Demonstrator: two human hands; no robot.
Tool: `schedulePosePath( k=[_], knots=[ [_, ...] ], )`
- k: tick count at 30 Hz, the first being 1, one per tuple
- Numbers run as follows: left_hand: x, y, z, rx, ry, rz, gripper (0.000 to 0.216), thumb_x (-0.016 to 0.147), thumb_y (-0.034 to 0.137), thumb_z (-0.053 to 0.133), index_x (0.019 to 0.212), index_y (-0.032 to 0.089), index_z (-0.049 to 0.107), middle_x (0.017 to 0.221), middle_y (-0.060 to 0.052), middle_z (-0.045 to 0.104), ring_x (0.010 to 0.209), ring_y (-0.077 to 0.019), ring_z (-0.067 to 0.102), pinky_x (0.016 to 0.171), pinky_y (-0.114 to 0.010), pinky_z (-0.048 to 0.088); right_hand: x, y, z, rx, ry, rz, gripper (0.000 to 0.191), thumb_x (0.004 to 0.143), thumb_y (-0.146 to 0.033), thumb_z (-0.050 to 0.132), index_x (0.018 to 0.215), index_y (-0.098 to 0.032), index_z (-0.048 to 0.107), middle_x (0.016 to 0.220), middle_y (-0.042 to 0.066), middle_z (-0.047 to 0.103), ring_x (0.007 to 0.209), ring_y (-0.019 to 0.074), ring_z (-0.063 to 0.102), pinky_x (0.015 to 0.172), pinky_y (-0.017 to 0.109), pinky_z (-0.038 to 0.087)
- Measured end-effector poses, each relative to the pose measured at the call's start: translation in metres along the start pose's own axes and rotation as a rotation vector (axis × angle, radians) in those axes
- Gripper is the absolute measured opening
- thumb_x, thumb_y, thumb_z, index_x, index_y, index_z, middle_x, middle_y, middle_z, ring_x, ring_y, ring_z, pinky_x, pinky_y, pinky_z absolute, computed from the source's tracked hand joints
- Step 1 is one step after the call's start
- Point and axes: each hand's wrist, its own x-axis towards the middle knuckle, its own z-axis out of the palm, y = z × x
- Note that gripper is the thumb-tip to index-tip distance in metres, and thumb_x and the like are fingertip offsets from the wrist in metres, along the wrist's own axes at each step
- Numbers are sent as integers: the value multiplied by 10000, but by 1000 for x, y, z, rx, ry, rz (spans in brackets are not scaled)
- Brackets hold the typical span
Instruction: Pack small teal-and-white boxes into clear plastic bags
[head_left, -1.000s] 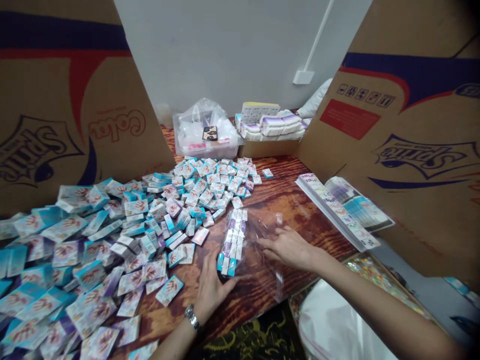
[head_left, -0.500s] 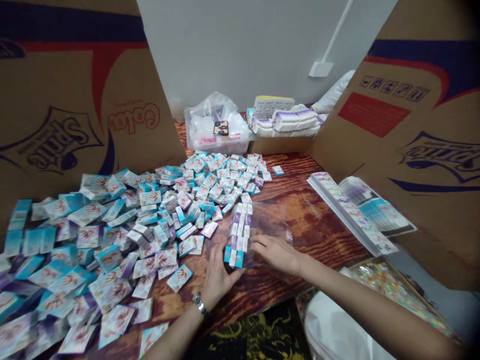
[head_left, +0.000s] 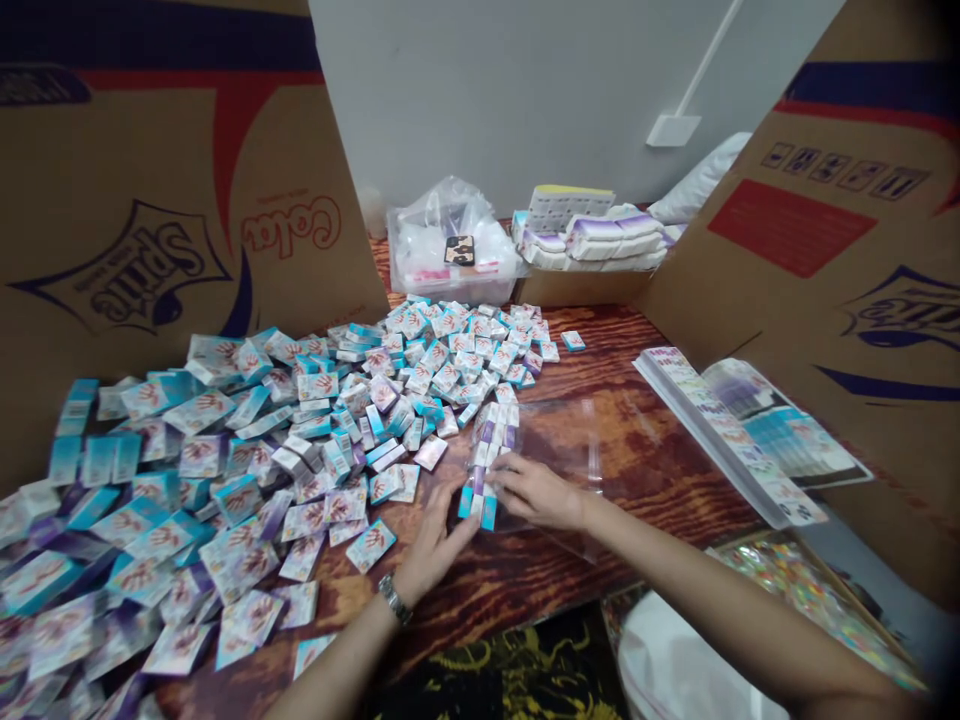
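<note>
Two rows of small cartons (head_left: 480,508), white, purple and blue at their ends, lie side by side inside a clear plastic bag (head_left: 559,430) on the table. My left hand (head_left: 433,540), with a metal watch on its wrist, curls round the near left corner of the bagged rows, thumb at the near end and fingers along the side. Bent over the rows from the right, my right hand (head_left: 540,492) has its fingertips on the cartons and the bag's film. Its fingertips partly cover the cartons. The bag's loose part spreads flat to the right, under and beyond my right hand.
A big heap of loose cartons (head_left: 247,480) covers the left side. Tall cardboard boxes (head_left: 300,130) stand left and right. At the back are a plastic tub (head_left: 480,290) and a box of white-purple packs (head_left: 585,290). Printed sheets (head_left: 727,430) lie right, above a tray of colourful pieces (head_left: 810,590).
My right hand has moved left, from the bag's film beside the rows onto the cartons. My left hand stays at the near left corner. The whole view has shifted slightly.
</note>
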Motion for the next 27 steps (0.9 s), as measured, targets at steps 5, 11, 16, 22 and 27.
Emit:
schedulePosePath(
  k=[5,11,16,22,27],
  knots=[
    [13,4,0,-115,134,-126,278,896,379,437,1056,201,578,1056,-59,612,1014,-210,549,918,-368,409,16,-4,-3,-16,-105,172,238,916,-326,447,1018,-180,606,999,71,551,821,130,587,775,254,482],
    [23,-2,7,-167,196,-113,237,848,383,517,896,168,604,904,-50,645,865,-194,586,815,-325,448,34,-9,-9,-48,-191,283,223,853,-371,559,966,-187,613,988,55,565,826,144,605,739,238,470],
    [21,-1,2,-128,192,-83,202,853,338,520,961,180,586,946,-51,634,907,-192,573,834,-323,437,44,-15,-18,-140,-305,323,284,834,-397,559,1033,-199,604,1034,84,568,791,183,629,687,275,490],
    [24,-2,0,-94,140,-109,191,855,345,480,863,178,572,836,-26,609,799,-168,559,739,-275,429,55,-16,-18,-227,-381,316,389,846,-435,512,1129,-172,562,1033,133,579,785,225,643,679,320,505],
    [32,-9,0,-84,103,-126,211,854,355,465,786,174,549,733,9,543,694,-138,497,645,-239,393,55,-23,-17,-290,-389,318,355,812,-344,521,1088,-123,552,1037,159,572,772,248,651,652,334,516]
  ],
)
